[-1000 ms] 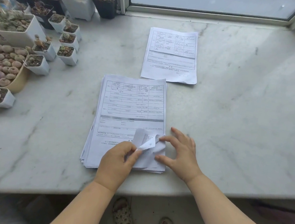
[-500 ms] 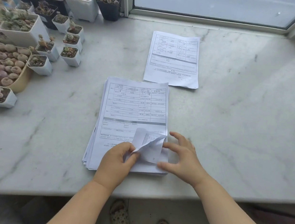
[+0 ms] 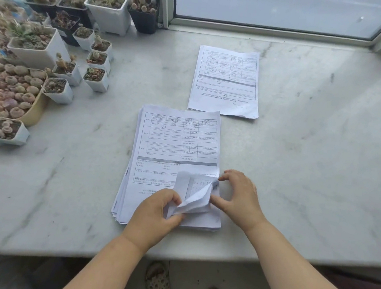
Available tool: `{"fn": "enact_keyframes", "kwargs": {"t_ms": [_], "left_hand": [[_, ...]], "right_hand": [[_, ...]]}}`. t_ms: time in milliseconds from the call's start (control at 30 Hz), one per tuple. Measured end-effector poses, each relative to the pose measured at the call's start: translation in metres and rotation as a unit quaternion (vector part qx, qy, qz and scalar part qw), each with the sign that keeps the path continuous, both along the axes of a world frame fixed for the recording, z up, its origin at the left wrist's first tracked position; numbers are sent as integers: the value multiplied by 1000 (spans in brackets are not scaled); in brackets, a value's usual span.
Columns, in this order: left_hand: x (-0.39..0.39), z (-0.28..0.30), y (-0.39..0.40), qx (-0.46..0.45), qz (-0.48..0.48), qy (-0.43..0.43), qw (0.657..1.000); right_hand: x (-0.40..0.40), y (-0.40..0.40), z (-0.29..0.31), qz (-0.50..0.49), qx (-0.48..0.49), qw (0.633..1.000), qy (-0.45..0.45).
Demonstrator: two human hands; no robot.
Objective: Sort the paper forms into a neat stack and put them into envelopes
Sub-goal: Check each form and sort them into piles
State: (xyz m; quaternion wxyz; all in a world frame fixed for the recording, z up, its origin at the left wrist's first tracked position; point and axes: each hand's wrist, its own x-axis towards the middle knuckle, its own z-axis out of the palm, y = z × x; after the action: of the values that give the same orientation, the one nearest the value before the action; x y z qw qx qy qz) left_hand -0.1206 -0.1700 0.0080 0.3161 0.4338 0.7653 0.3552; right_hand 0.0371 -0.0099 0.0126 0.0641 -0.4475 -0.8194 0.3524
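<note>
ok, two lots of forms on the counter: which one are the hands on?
The near stack of forms, at the counter's front edge. Both hands, left hand and right hand, pinch its curled-up bottom right corner. The single form nearer the window lies untouched.

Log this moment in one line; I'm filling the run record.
left hand: pinches folded-up corner of white paper form stack | right hand: fingers at same corner | single white printed form: apart, beyond stack

The marble sill [image 3: 296, 175] is pale grey-white with faint darker veins. At centre frame, the stack of forms [image 3: 176, 143] is white, printed with black grid tables and a grey band; the single sheet [image 3: 225, 81] above it matches. Upper left, white pots [image 3: 109, 8] and black pots [image 3: 144, 20] hold green, pinkish succulents.
</note>
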Motion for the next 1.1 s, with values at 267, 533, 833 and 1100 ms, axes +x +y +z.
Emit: {"fn": "enact_keyframes", "kwargs": {"t_ms": [267,533,833,1100], "left_hand": [[-8,10,3,8,42,-180,983],[-16,30,6,-63,-14,-209,976],[-40,40,26,-41,42,64,996],[-45,25,48,-228,-105,50,967]], "right_hand": [[-5,-6,43,-145,-329,933,-13],[-26,-22,41,-156,-358,919,-57],[-25,44,95,-241,-256,927,130],[-147,174,69,-257,-253,917,170]]}}
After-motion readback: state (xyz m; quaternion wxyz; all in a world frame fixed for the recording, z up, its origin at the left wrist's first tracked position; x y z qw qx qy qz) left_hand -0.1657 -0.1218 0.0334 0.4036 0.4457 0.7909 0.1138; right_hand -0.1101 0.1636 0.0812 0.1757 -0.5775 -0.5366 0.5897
